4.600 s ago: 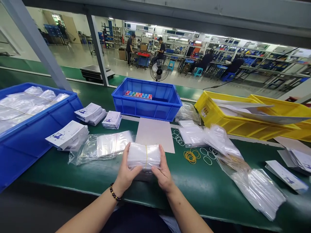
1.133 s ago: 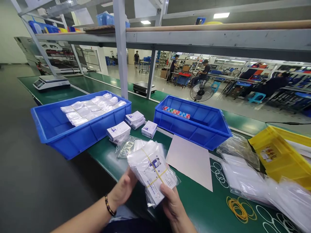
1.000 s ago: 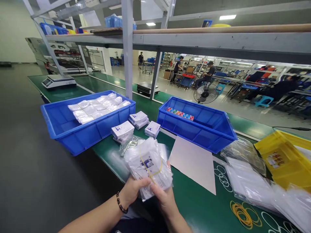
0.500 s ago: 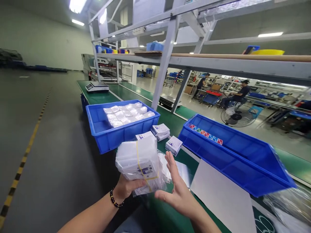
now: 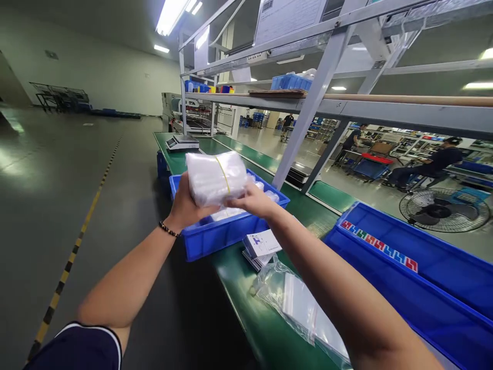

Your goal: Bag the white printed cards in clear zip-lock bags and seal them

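Observation:
Both my hands hold a banded bundle of clear plastic bags (image 5: 210, 177) up over the near side of a blue bin (image 5: 219, 234). My left hand (image 5: 185, 203) grips its left and lower side. My right hand (image 5: 252, 199) is closed on its lower right corner. A yellow rubber band runs around the bundle. More wrapped white packets (image 5: 271, 195) lie in the bin, mostly hidden behind the bundle and my hands. Just this side of the bin, a stack of printed booklets (image 5: 264, 244) sits on the green bench.
Flat clear bags (image 5: 300, 303) lie on the green bench (image 5: 239, 288) under my right arm. A long blue bin (image 5: 385, 257) with coloured labels stands at the right. A scale (image 5: 182, 143) is at the bench's far end. A slanted shelf post (image 5: 308, 113) rises behind the bin.
The bundle has moved forward and up from above the bench to over the blue bin. My right hand, open before, now grips it too. The view has swung to the right-hand arm's reach.

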### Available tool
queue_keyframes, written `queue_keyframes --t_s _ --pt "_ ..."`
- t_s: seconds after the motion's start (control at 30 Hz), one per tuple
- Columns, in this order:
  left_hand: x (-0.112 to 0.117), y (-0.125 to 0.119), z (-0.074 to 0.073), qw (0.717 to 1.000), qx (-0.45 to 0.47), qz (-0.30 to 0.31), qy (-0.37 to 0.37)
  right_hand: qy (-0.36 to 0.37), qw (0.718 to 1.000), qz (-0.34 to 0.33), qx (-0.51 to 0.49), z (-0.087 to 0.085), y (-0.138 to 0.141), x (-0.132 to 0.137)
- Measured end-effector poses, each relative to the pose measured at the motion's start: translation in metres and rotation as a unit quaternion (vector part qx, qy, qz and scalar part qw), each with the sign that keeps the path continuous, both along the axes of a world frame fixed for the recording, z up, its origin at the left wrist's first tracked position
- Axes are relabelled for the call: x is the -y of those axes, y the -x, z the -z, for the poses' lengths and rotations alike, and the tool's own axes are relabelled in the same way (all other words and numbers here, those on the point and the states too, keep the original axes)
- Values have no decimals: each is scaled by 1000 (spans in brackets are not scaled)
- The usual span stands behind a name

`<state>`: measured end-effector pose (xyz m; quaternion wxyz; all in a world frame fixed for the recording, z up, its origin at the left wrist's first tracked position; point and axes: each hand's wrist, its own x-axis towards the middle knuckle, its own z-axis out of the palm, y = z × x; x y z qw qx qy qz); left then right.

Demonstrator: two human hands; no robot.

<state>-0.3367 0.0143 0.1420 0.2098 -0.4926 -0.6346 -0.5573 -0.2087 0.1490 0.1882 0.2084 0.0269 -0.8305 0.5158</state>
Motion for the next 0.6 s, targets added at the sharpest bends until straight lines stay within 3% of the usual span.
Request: queue_keyframes --t_s 0.1,0.23,0.4,0.5,0.6 --pt "-10 41 1 998 46 -44 15 128 991 -9 -34 9 50 -7" --pt "-22 78 26 988 86 -92 91 216 975 46 -8 45 92 -8" --pt "-37 89 42 977 64 -110 169 230 967 100 39 83 115 -18" --pt "-42 93 42 968 44 -123 214 225 967 108 54 94 123 -26" --pt "-39 104 43 958 59 -96 264 204 969 124 58 100 130 -31"
